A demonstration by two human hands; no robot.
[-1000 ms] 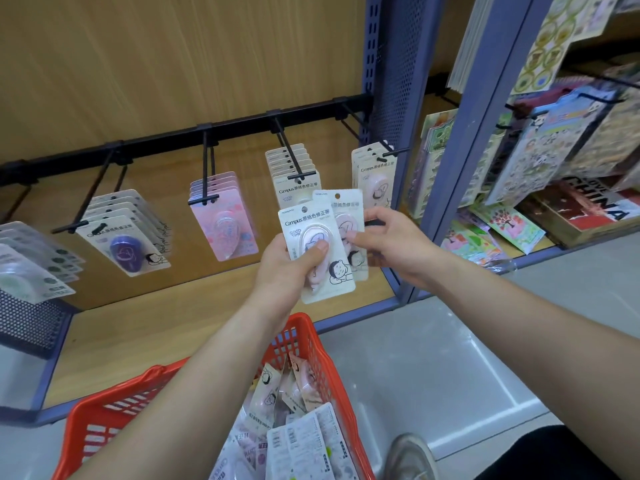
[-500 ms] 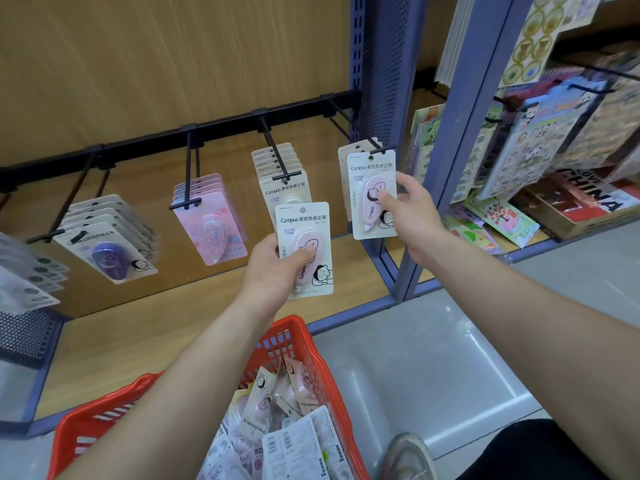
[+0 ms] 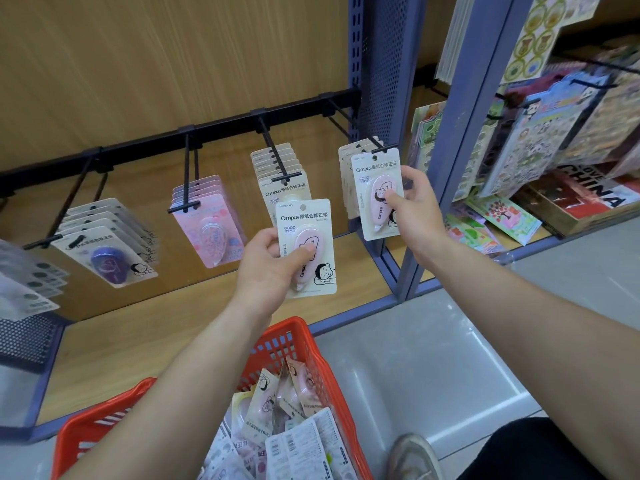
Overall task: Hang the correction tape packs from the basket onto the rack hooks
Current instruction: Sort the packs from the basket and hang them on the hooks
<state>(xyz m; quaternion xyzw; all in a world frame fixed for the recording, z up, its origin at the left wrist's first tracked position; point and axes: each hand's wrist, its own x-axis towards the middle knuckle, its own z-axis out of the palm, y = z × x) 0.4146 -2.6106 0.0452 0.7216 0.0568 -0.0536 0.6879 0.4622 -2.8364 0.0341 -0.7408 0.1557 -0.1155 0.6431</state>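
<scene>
While R hand (image 3: 419, 209) pinches a pink correction tape pack (image 3: 371, 190), top hole at far-right hook (image 3: 375, 143) tip beside the blue side panel (image 3: 384, 64), L hand (image 3: 266, 268) grips a 2nd pack (image 3: 311, 220) above the red basket (image 3: 294, 336).

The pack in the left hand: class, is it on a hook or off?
Off. The left hand holds the pack below the hook; its hang hole shows empty.

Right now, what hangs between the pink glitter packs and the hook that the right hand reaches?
In the head view, one hook of cream Campus packs hangs there; the left hand holds a pink pack just below it.
</scene>
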